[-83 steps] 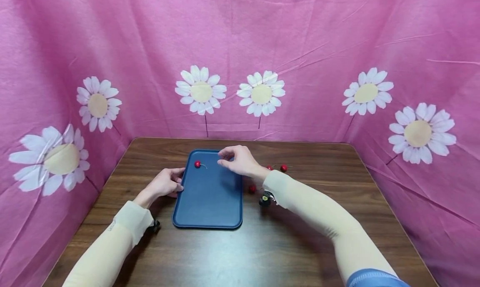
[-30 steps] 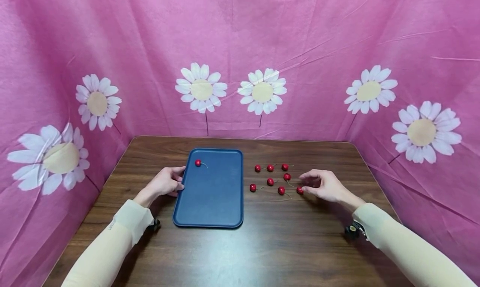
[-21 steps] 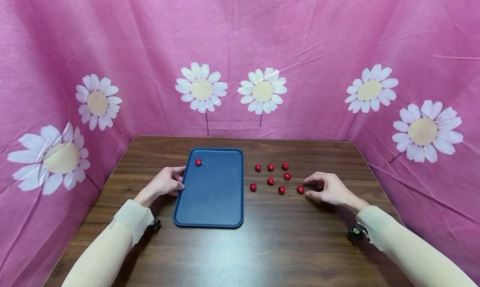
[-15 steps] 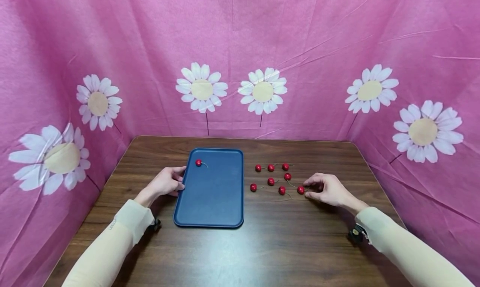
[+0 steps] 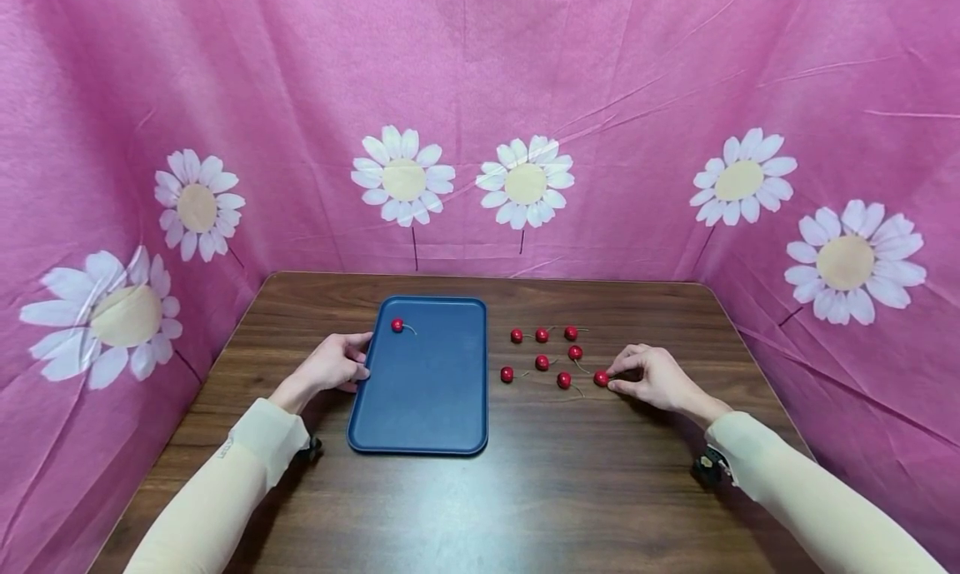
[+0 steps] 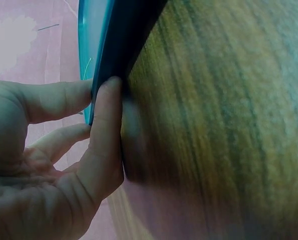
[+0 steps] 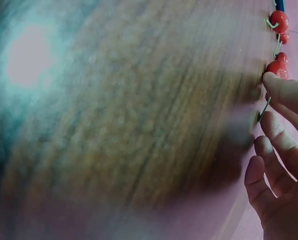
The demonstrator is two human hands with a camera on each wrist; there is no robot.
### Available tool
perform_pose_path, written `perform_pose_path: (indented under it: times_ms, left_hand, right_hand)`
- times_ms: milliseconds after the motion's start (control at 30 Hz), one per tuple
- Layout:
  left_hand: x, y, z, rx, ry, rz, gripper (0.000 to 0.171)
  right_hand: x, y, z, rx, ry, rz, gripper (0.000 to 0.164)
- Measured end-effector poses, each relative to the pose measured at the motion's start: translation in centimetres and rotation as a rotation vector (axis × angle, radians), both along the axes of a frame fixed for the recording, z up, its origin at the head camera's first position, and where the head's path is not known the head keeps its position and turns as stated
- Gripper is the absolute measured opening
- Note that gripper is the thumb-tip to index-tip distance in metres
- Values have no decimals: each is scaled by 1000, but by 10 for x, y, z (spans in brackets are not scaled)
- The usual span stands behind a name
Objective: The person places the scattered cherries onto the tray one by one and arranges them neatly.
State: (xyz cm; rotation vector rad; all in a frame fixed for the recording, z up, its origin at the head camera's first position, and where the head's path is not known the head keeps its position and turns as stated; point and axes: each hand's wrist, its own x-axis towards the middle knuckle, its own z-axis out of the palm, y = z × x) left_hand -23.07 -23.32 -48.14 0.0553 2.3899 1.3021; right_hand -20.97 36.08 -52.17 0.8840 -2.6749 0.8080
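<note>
A dark blue tray (image 5: pixel 417 407) lies on the wooden table, with one red cherry (image 5: pixel 397 326) at its upper left. My left hand (image 5: pixel 330 364) grips the tray's left edge between thumb and fingers; in the left wrist view, fingers (image 6: pixel 107 115) sit on both sides of the rim. At the right, my right hand (image 5: pixel 654 379) pinches the rightmost cherry (image 5: pixel 601 378) by its stem side, low over the table. Its green stem (image 7: pixel 265 108) pokes out behind the fingertips in the right wrist view. Several more stemmed cherries (image 5: pixel 542 362) lie between the tray and this hand.
The brown wooden table (image 5: pixel 540 499) ends at a back edge against a pink cloth (image 5: pixel 637 74) with daisies, which also hangs along both sides. Black wrist devices (image 5: pixel 708 467) sit under both cuffs.
My right hand has moved from above the tray to the rightmost cherry, and its thumb and finger have closed in on it. The left hand keeps its place on the tray.
</note>
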Motion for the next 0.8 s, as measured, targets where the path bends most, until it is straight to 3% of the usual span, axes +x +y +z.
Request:
perform_pose_path:
  times_ms: [633, 800]
  left_hand:
    - [0, -1, 2, -14, -9, 5, 85]
    - [1, 0, 2, -18, 0, 3, 84]
  right_hand:
    - [4, -3, 0, -80, -36, -13, 17]
    - [7, -5, 2, -102, -45, -54, 15]
